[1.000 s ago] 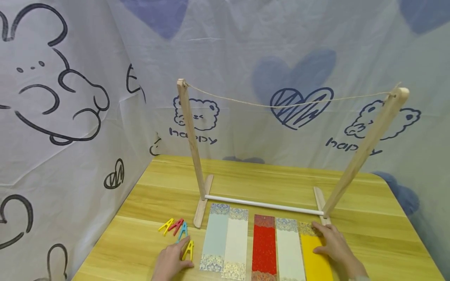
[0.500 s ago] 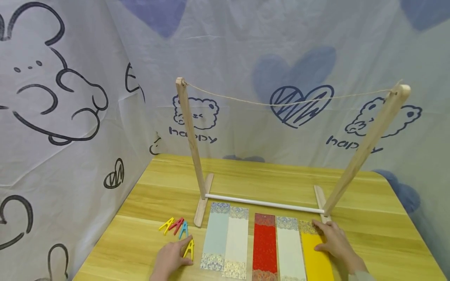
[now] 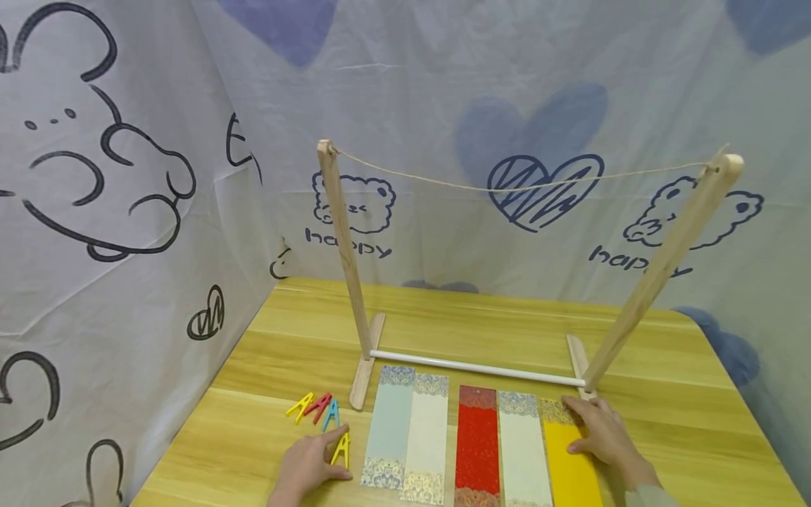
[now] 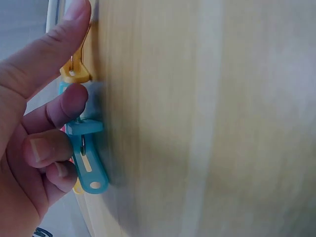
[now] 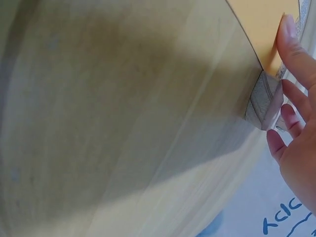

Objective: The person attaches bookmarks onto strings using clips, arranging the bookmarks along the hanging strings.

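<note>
My left hand (image 3: 305, 461) rests on the table at the lower left, thumb and index finger either side of a yellow clothespin (image 3: 342, 443). In the left wrist view, the thumb overlaps that clothespin and a teal clothespin (image 4: 93, 170) lies by the curled fingers. My right hand (image 3: 602, 433) lies at the right edge of a yellow paper strip (image 3: 570, 465) with a patterned top, its thumb touching the strip. Its fingers reach the wooden foot (image 5: 269, 98) of a stand. Left of the yellow strip lie white (image 3: 522, 447), red (image 3: 478, 447), cream (image 3: 427, 440) and pale-blue strips (image 3: 388, 429).
A wooden stand has a left post (image 3: 345, 253), a right post (image 3: 665, 267), a slack string (image 3: 443, 184) between their tops and a white rod (image 3: 475, 367) below. Red (image 3: 321, 405) and yellow clothespins (image 3: 301, 403) lie near the left foot. A printed curtain (image 3: 431, 105) hangs behind.
Both hands stay almost where they were. The view shifts very slightly; the clothespins and paper strips keep their places.
</note>
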`<state>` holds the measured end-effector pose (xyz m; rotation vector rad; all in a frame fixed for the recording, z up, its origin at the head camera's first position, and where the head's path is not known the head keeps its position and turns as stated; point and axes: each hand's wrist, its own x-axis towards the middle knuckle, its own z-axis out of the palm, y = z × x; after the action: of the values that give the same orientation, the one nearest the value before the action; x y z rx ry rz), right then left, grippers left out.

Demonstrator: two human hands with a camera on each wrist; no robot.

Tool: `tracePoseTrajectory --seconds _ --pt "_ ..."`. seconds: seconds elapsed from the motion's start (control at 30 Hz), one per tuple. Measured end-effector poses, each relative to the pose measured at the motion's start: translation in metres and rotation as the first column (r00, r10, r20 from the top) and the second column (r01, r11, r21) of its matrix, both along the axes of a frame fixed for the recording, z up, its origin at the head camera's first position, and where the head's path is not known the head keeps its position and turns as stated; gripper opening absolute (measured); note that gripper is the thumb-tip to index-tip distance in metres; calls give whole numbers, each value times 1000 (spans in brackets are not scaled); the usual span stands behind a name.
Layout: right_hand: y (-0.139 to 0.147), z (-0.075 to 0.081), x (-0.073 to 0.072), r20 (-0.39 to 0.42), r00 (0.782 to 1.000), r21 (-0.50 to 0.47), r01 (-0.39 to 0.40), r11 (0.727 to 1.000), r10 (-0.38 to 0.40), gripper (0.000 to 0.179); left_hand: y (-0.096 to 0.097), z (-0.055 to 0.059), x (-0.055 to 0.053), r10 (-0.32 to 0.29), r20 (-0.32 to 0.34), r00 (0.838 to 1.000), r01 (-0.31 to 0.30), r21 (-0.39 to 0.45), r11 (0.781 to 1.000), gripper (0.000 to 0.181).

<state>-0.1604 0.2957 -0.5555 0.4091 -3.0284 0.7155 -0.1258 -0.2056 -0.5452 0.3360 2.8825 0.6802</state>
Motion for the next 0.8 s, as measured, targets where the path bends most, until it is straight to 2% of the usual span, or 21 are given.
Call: tracePoseTrajectory --seconds 0.27,0.63,0.8 --pt "-1 1 -5 -77 996 67 -40 997 45 87 1 -1 1 4 -22 1000 -4 2 1000 74" --pt "3 2 -15 0 994 97 -110 989 111 96 5 -3 1 34 -56 998 -30 64 997 73" --pt "1 6 -16 0 993 57 -119 991 119 82 6 0 2 50 -55 997 -44 102 994 71"
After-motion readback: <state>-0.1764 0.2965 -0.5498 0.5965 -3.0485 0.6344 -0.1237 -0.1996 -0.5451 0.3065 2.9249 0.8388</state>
